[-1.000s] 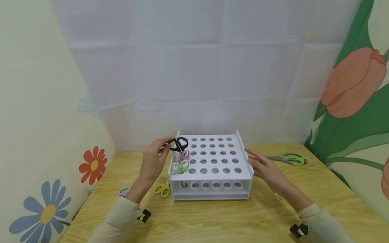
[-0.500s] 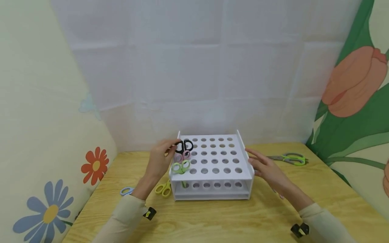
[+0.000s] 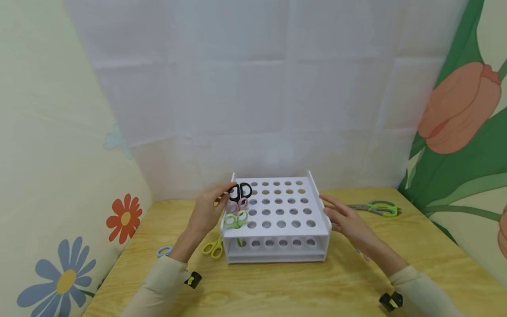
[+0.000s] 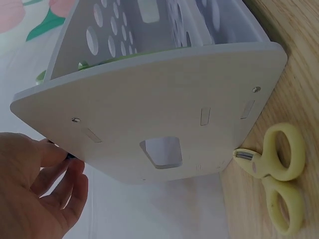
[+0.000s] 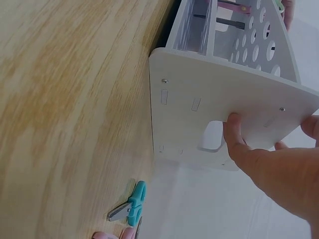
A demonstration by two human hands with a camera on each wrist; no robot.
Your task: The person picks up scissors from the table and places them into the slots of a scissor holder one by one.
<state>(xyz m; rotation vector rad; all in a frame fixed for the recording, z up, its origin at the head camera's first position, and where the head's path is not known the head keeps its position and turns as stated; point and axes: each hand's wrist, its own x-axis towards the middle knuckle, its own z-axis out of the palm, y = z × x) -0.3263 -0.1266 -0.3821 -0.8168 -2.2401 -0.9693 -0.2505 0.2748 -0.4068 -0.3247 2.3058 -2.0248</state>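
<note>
In the head view, a white rack (image 3: pixel 273 230) with rows of round holes stands on the table. Down its left column sit scissors with green handles (image 3: pixel 236 223), pink handles and black handles (image 3: pixel 240 192). My left hand (image 3: pixel 203 212) reaches over the rack's left wall and pinches one black loop between thumb and fingers; the left wrist view shows a bit of black there. Their blades below the top plate are mostly hidden. My right hand (image 3: pixel 349 223) rests on the rack's right side panel (image 5: pixel 184 119), thumb beside the cutout, fingers at the upper edge.
Yellow scissors (image 4: pixel 271 172) lie on the table against the rack's left side. Light blue scissors (image 3: pixel 158 252) lie partly behind my left forearm. Grey-green scissors (image 3: pixel 371 206) lie at the right. Teal scissors (image 5: pixel 134 204) and pink scissors (image 5: pixel 127 233) lie to the rack's right.
My left hand has shifted slightly right with the black scissors, whose handles now sit closer over the rack's left column. My right hand has stayed on the side panel.
</note>
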